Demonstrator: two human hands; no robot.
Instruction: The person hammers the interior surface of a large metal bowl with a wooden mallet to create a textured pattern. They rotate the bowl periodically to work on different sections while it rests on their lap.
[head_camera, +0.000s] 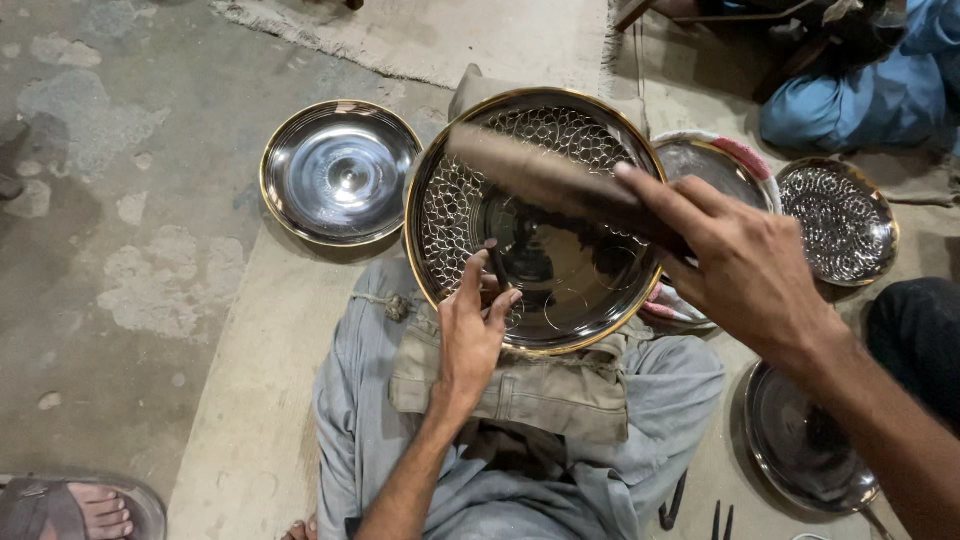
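- Large brass-rimmed plate (540, 215) rests on the person's lap; a scale-like pattern covers roughly its upper and left band — centre and lower right remain smooth
- Left hand (470, 335) pinches a thin dark punch (497, 265), tip on the plate's lower left
- Right hand (745, 265) is clenched around a dark hammer (555, 185), raised over the plate

left hand (472, 325) comes up from the near side, forearm angled in, fingers pinched together up top. right hand (745, 265) reaches in from the right, raised higher, fingers curled closed, index finger stretched out pointing left
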